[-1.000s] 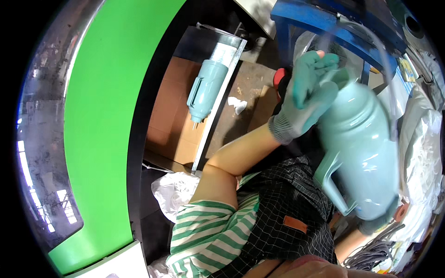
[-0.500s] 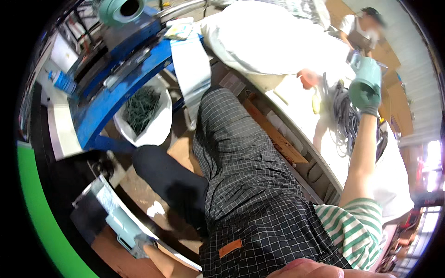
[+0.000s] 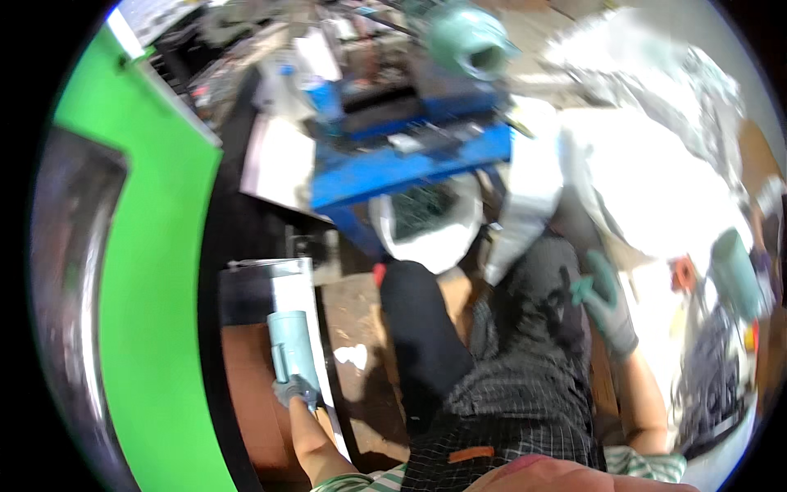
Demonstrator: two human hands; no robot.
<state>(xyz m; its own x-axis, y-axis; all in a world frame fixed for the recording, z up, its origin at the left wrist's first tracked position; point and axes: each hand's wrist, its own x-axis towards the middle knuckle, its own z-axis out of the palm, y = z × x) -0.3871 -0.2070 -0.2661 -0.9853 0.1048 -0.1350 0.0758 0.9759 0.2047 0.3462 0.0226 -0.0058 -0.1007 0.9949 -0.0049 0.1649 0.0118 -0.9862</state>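
My left hand (image 3: 290,392), in a grey glove, is closed around the lower end of a teal jug (image 3: 290,336) with a side handle. That jug lies over a narrow bin with a pale rim and a brown surface (image 3: 250,369). Over my right thigh, my right hand (image 3: 605,303), in a grey-and-green glove, has its fingers spread and nothing in them. A second teal jug (image 3: 735,275) is at the right, on the white-covered table (image 3: 648,287), apart from my right hand. Motion blurs much of the picture.
A blue metal stand (image 3: 410,168) carries a teal machine part (image 3: 471,45). Beneath it is a white-lined bucket (image 3: 434,246) of dark green strands. Grey cables (image 3: 713,369) and a small red-orange piece (image 3: 682,274) lie on the table. A blurred person (image 3: 766,221) shows at the right edge.
My right hand has let go of the second jug, now at the right, and drawn back over my thigh with fingers spread. The view has turned left. My left hand still grips its jug.
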